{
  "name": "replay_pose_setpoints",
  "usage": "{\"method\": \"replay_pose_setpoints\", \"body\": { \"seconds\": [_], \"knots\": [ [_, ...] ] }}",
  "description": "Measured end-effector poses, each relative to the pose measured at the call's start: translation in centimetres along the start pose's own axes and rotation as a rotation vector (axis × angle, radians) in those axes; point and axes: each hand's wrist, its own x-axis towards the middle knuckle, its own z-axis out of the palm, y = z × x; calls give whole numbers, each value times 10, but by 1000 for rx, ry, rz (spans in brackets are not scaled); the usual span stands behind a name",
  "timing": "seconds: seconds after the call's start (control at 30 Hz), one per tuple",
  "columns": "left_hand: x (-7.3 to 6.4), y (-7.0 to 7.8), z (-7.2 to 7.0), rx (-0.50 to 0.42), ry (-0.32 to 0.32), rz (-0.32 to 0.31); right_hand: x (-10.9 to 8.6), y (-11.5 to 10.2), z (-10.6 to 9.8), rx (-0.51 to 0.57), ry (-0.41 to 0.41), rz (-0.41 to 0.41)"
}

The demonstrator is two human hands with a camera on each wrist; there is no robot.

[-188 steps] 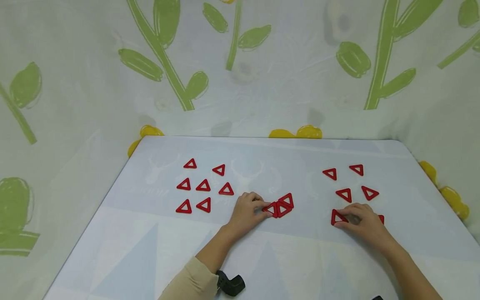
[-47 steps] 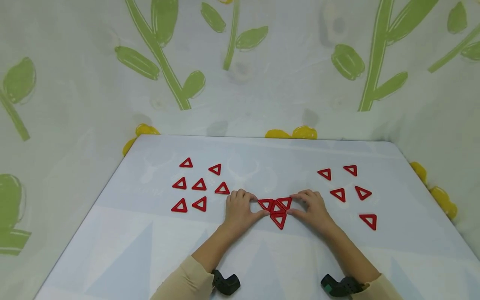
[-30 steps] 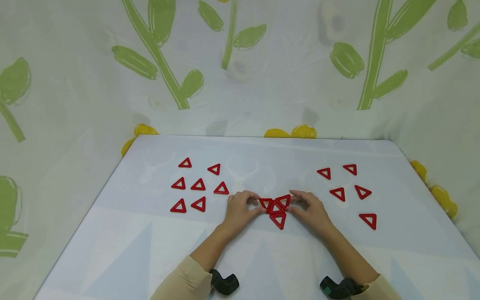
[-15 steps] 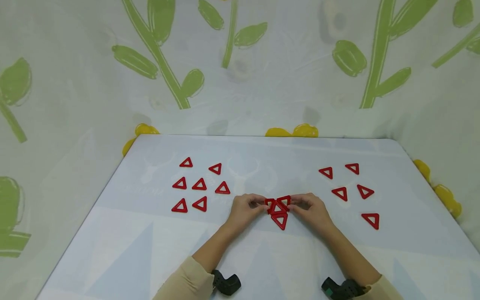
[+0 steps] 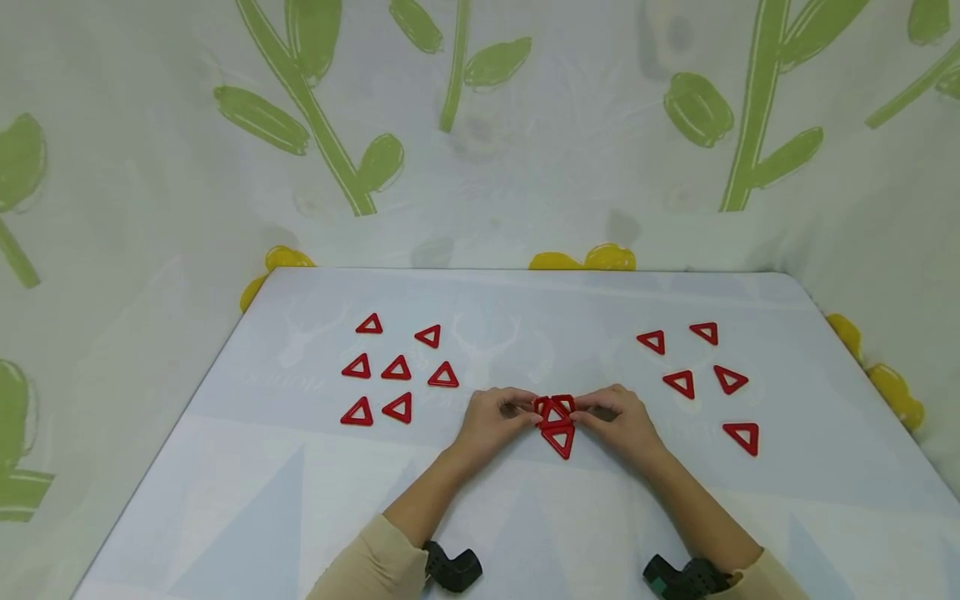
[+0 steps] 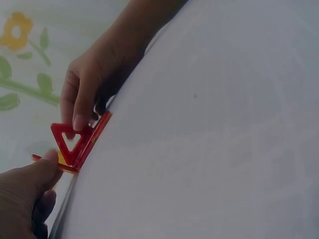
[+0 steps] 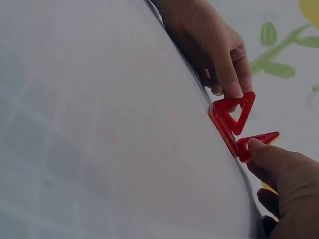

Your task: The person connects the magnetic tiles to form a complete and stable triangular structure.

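Between the hands, several red triangular magnetic tiles join edge to edge. My left hand (image 5: 487, 427) pinches the left tile (image 6: 67, 168) between thumb and fingers. The right tile (image 6: 61, 138) is pinched by my right hand (image 5: 626, 425). Both side tiles tilt up from the tabletop, hinged along the middle tile's (image 5: 556, 425) edges. Toward the person, a further tile (image 5: 563, 452) lies flat against the middle one. In the right wrist view the two raised tiles stand close together above the flat part; fingers cover some of their edges.
Several loose red triangle tiles (image 5: 396, 375) lie flat in rows on the left of the white-blue table (image 5: 480, 533). More are spread on the right, the nearest being a single tile (image 5: 727, 427). Behind hangs a leaf-patterned curtain (image 5: 495, 200).
Earlier the right hand brought a tile from the right side to the joined group. Since then, both hands have tilted the two side tiles upward and inward, coming closer together.
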Motion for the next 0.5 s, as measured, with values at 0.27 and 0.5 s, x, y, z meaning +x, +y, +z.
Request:
{"method": "replay_pose_setpoints", "body": {
  "seconds": [0.27,0.5],
  "knots": [
    [0,1,1,30,-8,42,0,7,5,-28,28,-149],
    [3,7,3,90,-10,130,1,9,7,-17,43,-213]
  ]
}}
